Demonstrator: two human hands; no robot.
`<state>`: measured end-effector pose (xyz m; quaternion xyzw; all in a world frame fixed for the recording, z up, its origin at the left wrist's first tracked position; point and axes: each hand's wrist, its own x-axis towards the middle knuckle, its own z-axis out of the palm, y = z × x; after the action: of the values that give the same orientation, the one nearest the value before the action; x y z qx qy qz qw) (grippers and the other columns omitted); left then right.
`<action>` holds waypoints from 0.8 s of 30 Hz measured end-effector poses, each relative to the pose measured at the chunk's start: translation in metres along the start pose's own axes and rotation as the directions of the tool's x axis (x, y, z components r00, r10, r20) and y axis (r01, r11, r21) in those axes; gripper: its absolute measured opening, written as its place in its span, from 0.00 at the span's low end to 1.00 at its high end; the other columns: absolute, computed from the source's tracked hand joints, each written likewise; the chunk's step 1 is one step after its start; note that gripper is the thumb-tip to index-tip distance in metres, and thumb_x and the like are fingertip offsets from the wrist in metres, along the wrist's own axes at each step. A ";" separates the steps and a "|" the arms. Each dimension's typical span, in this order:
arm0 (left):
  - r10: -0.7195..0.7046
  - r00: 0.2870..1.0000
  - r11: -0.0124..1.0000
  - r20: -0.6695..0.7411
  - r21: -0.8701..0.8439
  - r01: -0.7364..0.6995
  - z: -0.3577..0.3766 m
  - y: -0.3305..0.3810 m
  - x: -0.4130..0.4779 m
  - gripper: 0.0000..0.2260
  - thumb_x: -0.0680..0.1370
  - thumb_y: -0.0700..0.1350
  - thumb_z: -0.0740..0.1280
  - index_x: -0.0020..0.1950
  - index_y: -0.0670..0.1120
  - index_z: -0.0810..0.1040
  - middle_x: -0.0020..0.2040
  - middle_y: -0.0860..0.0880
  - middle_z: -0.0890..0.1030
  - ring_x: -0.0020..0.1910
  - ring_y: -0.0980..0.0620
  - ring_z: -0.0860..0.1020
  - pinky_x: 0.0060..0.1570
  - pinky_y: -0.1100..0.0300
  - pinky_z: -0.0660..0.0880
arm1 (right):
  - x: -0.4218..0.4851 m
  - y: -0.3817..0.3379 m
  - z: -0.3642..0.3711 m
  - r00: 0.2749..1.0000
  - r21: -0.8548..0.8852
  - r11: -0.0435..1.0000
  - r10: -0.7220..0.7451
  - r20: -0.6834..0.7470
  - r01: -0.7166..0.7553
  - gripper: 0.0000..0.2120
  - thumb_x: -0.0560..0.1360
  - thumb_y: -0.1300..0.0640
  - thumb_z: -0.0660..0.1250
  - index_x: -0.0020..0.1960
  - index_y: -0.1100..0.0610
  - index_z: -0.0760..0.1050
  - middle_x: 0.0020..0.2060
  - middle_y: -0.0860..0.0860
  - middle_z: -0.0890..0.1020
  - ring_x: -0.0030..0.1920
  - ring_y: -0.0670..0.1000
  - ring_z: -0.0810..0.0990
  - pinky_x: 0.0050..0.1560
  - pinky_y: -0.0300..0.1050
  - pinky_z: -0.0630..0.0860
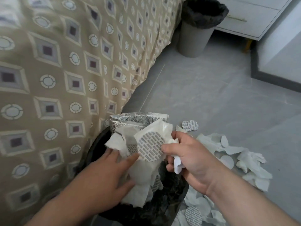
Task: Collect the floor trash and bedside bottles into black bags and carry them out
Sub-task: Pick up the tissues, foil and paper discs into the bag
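Observation:
A black bag [164, 207] sits open on the floor beside the bed, low in the view. Both hands hold a wad of white tissue and round printed seal discs [150, 148] just above its mouth. My right hand [185, 158] is closed around crumpled tissue and the edge of a disc. My left hand [112, 175] presses flat, fingers spread, against the tissue from the left. A silver foil pouch [138, 122] stands upright behind the wad. More tissue scraps and discs [241, 160] lie scattered on the grey floor to the right.
The bed with a tan patterned cover [65, 70] fills the left side. A grey bin lined with a black bag [197, 31] stands at the far end of the bed. A white drawer unit [254, 18] is at the upper right.

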<state>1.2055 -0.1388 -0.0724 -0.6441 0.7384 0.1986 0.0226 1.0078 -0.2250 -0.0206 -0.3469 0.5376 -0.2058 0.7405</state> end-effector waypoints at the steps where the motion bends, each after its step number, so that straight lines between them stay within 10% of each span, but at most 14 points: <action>1: 0.008 0.997 1.000 -0.078 -0.011 -0.009 -0.008 -0.002 -0.006 0.30 0.71 0.67 0.47 0.72 0.63 0.61 0.62 0.50 0.71 0.62 0.50 0.73 0.55 0.55 0.75 | 0.002 0.004 0.000 1.000 -0.088 0.996 -0.020 -0.021 0.018 0.10 0.74 0.69 0.65 0.50 0.55 0.77 0.29 0.50 0.79 0.25 0.46 0.72 0.31 0.46 0.72; 5: -0.015 0.943 0.989 -0.331 -0.142 -0.035 -0.014 -0.010 -0.019 0.11 0.73 0.57 0.58 0.48 0.57 0.77 0.55 0.54 0.78 0.45 0.56 0.80 0.33 0.58 0.77 | 0.014 0.020 0.004 0.991 -0.465 0.878 -0.130 -0.007 0.112 0.12 0.73 0.64 0.67 0.49 0.48 0.77 0.38 0.46 0.81 0.35 0.48 0.79 0.45 0.55 0.80; 8: -0.088 0.899 0.964 -0.429 -0.264 -0.031 0.001 -0.018 -0.020 0.07 0.72 0.54 0.59 0.43 0.52 0.73 0.51 0.57 0.73 0.46 0.57 0.74 0.40 0.59 0.73 | 0.022 0.034 -0.001 0.963 -0.909 0.368 -0.250 0.105 0.194 0.23 0.73 0.50 0.65 0.67 0.40 0.67 0.65 0.46 0.72 0.62 0.50 0.75 0.62 0.49 0.73; 10: -0.160 0.871 0.963 -0.464 -0.266 0.036 0.010 -0.023 -0.019 0.13 0.71 0.55 0.59 0.51 0.49 0.73 0.53 0.54 0.71 0.51 0.53 0.71 0.50 0.60 0.68 | 0.019 0.039 0.000 0.942 -0.959 0.220 -0.319 0.105 0.182 0.30 0.74 0.46 0.63 0.74 0.43 0.56 0.72 0.49 0.61 0.69 0.53 0.66 0.67 0.48 0.68; 14: -0.373 0.869 0.918 -0.326 -0.267 0.294 0.021 -0.027 -0.017 0.36 0.69 0.65 0.52 0.73 0.48 0.63 0.74 0.48 0.62 0.72 0.49 0.59 0.68 0.51 0.60 | 0.017 0.053 0.009 0.887 -0.953 0.183 -0.440 0.140 0.241 0.30 0.76 0.45 0.61 0.74 0.49 0.56 0.72 0.50 0.59 0.70 0.54 0.62 0.69 0.45 0.63; 18: -0.373 0.908 0.869 -0.192 -0.415 0.270 0.042 -0.036 -0.017 0.42 0.66 0.77 0.42 0.75 0.58 0.42 0.77 0.58 0.40 0.73 0.66 0.38 0.73 0.58 0.46 | 0.035 0.073 0.023 0.963 -0.951 0.224 -0.210 0.166 0.213 0.37 0.77 0.44 0.61 0.77 0.49 0.42 0.78 0.52 0.45 0.77 0.56 0.47 0.75 0.48 0.50; 24: -0.370 0.898 0.843 -0.238 -0.493 0.217 0.052 -0.037 -0.014 0.41 0.68 0.77 0.42 0.74 0.55 0.48 0.77 0.55 0.47 0.74 0.67 0.40 0.71 0.59 0.45 | 0.065 0.091 0.033 0.991 -0.976 0.177 -0.033 0.127 0.130 0.39 0.75 0.54 0.63 0.77 0.52 0.42 0.77 0.60 0.46 0.76 0.63 0.51 0.73 0.55 0.58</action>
<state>1.2319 -0.1123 -0.1256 -0.7614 0.5559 0.2512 -0.2193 1.0543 -0.1978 -0.1244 -0.7757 0.4967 0.1597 0.3550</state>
